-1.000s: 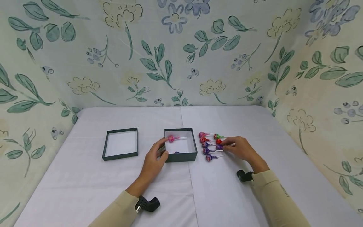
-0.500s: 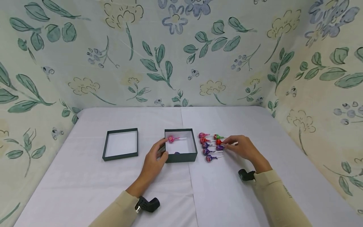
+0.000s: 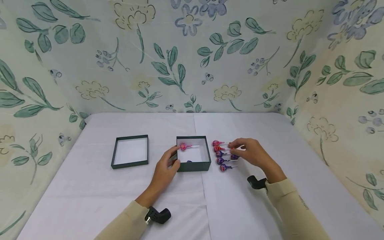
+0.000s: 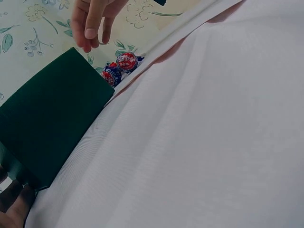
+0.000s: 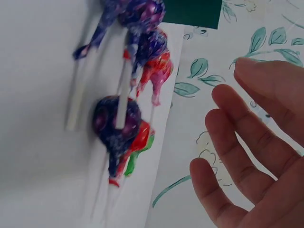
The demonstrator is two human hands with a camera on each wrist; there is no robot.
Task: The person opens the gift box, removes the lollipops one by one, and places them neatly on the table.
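Observation:
My left hand (image 3: 163, 170) holds the left wall of a dark green box (image 3: 195, 166), index fingertip at the rim. Inside lie a pink lollipop (image 3: 183, 146) and a mostly hidden purple one. Right of the box, wrapped lollipops lie in two columns: pink (image 3: 216, 143), red (image 3: 216, 148) and several purple ones (image 3: 223, 167) nearer the box. My right hand (image 3: 252, 153) hovers over the other column, thumb and fingers apart. It hides most of that column in the head view; the right wrist view shows purple (image 5: 116, 118), red (image 5: 141, 137) and green (image 5: 134, 161) lollipops there.
A shallow green-edged lid (image 3: 132, 151) with a white inside lies left of the box. White cloth (image 3: 168, 200) covers the table, creased along the middle. Floral fabric walls (image 3: 192, 66) stand behind and at both sides.
My right hand has moved slightly away from me, from beside the purple and red lollipops to over the red and green ones. The left hand stays at the box.

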